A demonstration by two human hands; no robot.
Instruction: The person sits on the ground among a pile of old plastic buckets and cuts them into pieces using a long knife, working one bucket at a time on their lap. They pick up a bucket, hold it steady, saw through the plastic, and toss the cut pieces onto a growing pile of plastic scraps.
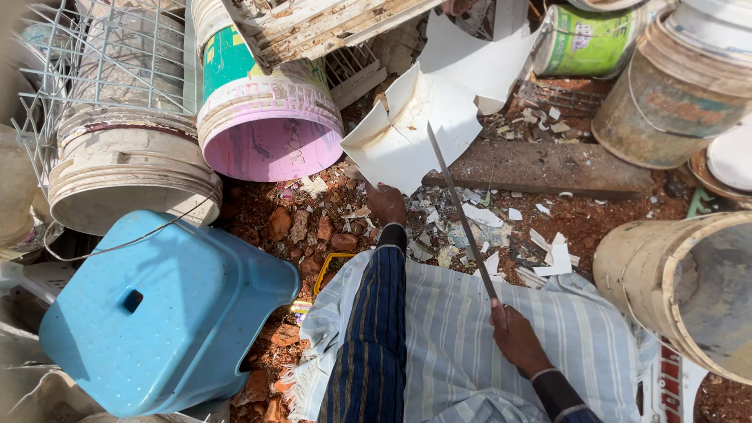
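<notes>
Right hand (513, 333), nearest, is gripping a long blade (462, 215); left hand (386, 204) is holding a broken white plastic piece (411, 129) over rubble-strewn ground (611, 215).

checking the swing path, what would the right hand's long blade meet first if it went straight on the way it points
Likely the broken white plastic piece that the left hand holds: the blade in the right hand already has its tip over that piece. Depth is unclear, so contact cannot be told.
</notes>
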